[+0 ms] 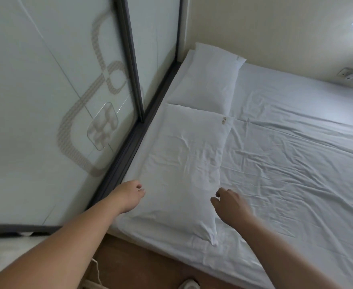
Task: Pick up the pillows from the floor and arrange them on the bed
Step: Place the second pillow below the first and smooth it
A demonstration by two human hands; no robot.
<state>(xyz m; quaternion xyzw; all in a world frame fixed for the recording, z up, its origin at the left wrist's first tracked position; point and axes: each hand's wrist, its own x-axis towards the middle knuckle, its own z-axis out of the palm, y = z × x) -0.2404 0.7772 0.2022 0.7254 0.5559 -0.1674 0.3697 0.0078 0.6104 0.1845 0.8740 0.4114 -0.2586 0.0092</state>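
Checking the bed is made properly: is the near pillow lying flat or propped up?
Flat. The near pillow lies full length on the sheet along the glass panel, end to end with the far pillow.

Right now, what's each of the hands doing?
Left hand: open, empty, at the near pillow's left edge.
Right hand: open, fingers loosely curled, empty, at its right edge.

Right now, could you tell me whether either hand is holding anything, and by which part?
Nothing is held. The left hand and right hand hover open at either side of the near pillow.
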